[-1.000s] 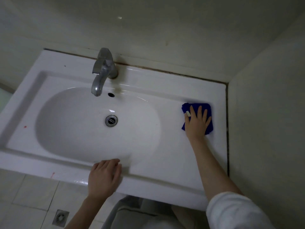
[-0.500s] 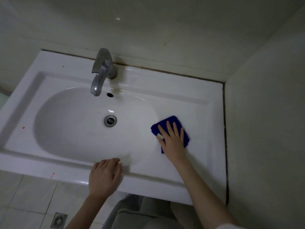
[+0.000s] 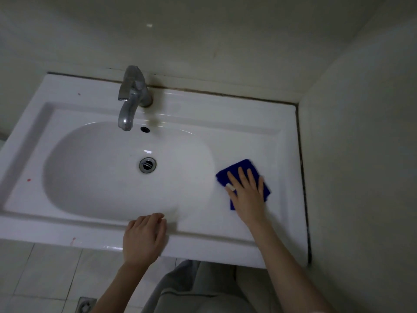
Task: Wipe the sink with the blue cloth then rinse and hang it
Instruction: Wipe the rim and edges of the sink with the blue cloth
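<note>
A white sink [image 3: 248,123] with an oval basin fills the middle of the head view. The folded blue cloth [image 3: 243,168] lies flat on the sink's right ledge, just right of the basin. My right hand [image 3: 247,193] presses down on the cloth with fingers spread, covering most of it. My left hand [image 3: 144,238] rests palm down on the sink's front rim, fingers curled over the edge toward the basin, holding nothing.
A chrome tap [image 3: 132,98] stands at the back of the basin, above the overflow hole; the drain [image 3: 147,164] sits mid-basin. Walls close in behind and on the right [image 3: 361,154]. Tiled floor with a floor drain [image 3: 84,304] lies below left.
My right hand slid the cloth from the back right ledge down and left to the basin's edge, then a little back to the right. My left hand stayed on the front rim.
</note>
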